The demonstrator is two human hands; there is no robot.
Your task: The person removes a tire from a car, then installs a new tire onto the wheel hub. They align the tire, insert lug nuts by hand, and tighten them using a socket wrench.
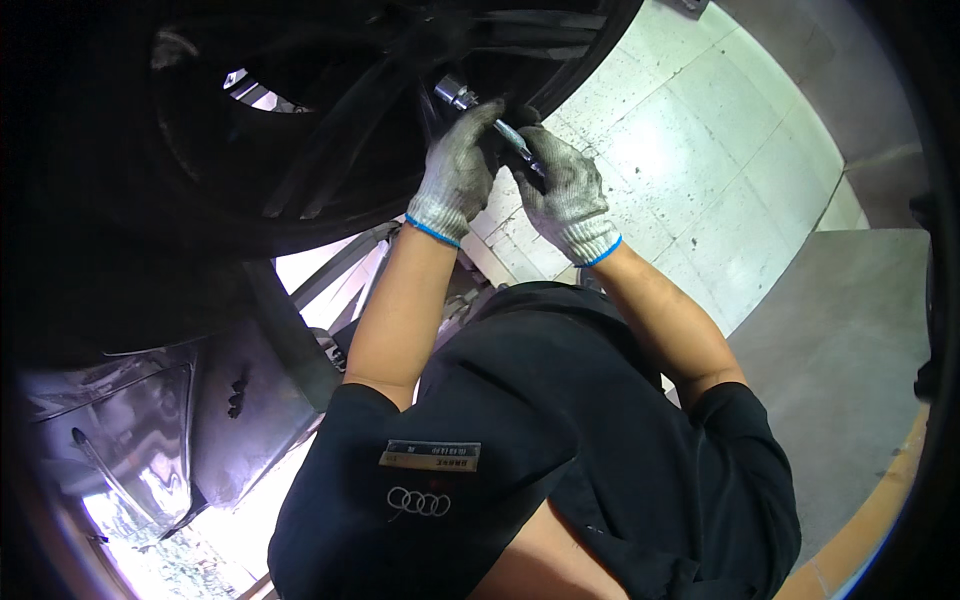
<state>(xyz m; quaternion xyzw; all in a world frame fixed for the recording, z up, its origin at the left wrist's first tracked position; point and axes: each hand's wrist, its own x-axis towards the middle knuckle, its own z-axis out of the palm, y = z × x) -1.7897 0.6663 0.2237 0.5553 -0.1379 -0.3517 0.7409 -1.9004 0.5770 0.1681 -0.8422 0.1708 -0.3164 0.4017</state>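
Observation:
A shiny metal socket wrench [513, 137] is held in front of a dark car wheel [350, 125], its socket [452, 91] pointing up and left toward the spokes. My left hand [457, 172], in a grey-white knit glove with a blue cuff edge, grips the tool just behind the socket. Farther down the handle, my right hand [573, 185] is closed around it in a matching glove. Dark smudges cover the fingers of both gloves. I cannot tell whether the socket touches the wheel; the handle's lower end is partly hidden by the right hand.
The dark tire and rim fill the upper left. Metal parts [370, 265] show beneath the wheel, and a glossy car body panel [130, 430] is at the lower left. Pale, speckled floor tiles [700, 150] lie to the right, beside a grey surface [850, 370].

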